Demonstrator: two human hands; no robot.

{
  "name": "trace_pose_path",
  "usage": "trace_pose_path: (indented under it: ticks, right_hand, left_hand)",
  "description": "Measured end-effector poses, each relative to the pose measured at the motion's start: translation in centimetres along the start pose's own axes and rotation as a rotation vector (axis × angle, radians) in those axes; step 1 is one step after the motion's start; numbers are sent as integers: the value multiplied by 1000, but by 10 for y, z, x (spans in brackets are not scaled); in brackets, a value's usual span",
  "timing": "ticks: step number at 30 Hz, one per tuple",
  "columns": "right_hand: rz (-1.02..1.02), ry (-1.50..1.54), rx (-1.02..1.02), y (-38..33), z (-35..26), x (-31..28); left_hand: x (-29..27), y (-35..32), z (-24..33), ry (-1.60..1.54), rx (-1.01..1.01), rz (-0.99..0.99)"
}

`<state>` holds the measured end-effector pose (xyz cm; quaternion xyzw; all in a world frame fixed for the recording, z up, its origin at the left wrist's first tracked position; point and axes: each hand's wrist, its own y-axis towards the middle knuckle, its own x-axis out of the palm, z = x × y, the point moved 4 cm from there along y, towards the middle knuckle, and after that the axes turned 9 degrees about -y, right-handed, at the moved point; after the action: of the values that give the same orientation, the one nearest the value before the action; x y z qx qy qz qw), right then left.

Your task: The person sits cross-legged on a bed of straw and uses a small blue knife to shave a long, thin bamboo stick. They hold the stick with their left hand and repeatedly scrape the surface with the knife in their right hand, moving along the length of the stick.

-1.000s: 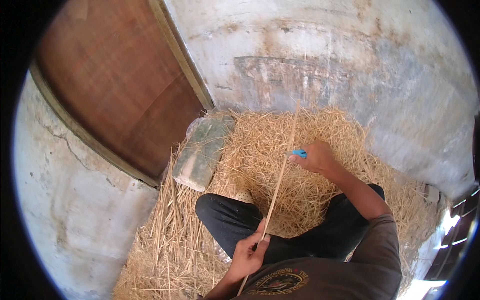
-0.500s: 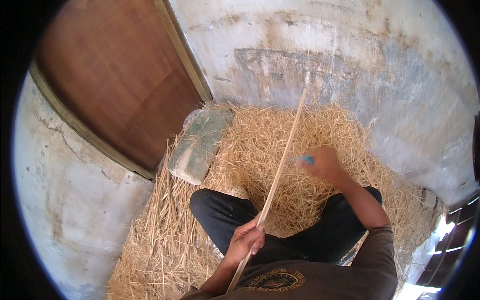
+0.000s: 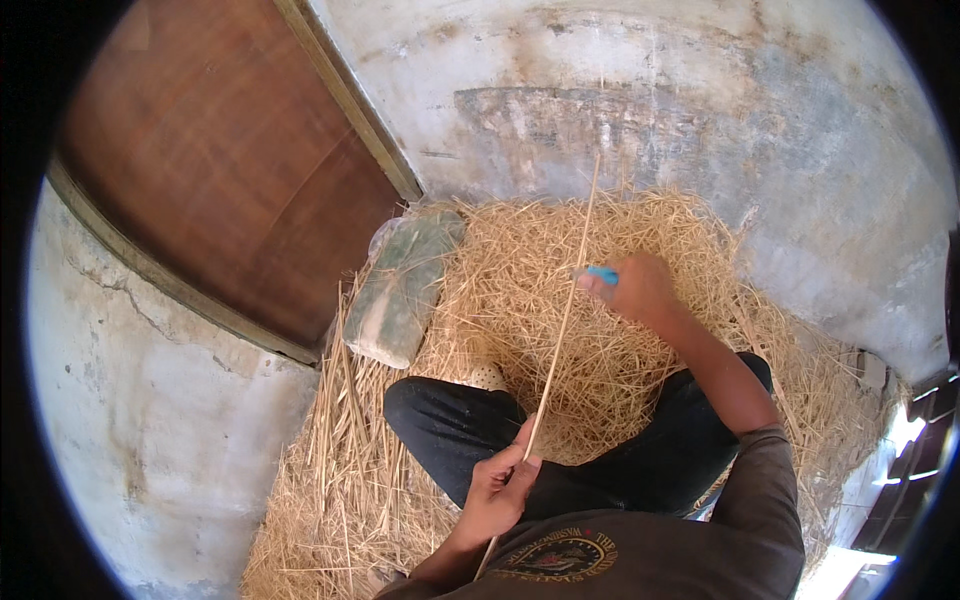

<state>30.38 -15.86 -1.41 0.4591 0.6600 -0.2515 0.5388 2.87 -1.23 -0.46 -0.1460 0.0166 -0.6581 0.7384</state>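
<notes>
A long, pale bamboo strip [image 3: 562, 340] runs up from beside my body toward the far wall, its narrow edge facing me. My left hand [image 3: 497, 492] is closed round its lower part, thumb and fingers pinching it above my lap. In my right hand [image 3: 640, 287] is a small blue-handled knife [image 3: 601, 273], held at the strip's upper half. Its blade is small and hard to make out; I cannot tell whether it touches the strip. My legs [image 3: 450, 425] are bent to either side under the work.
Straw-like shavings [image 3: 520, 240] pile up between my legs and the wall [image 3: 680, 90]. A greenish slab [image 3: 403, 285] lies at the left, near a brown door panel [image 3: 240, 170]. Longer loose strips [image 3: 340, 440] lie by my left knee.
My right hand has moved farther away along the strip with the knife. The strip has turned in my left hand and now looks thinner; its far end has shifted slightly left.
</notes>
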Motion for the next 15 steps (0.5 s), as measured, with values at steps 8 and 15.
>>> trace_pose_path:
  ticks: [8, 15]
  right_hand:
    - [74, 13, -123, -1, 7, 7]
    - [86, -43, -345, -42, -32, 16]
  left_hand:
    - [-5, -8, -17, 22, 49, -19]
    - [-5, -17, -11, 30, -40, 9]
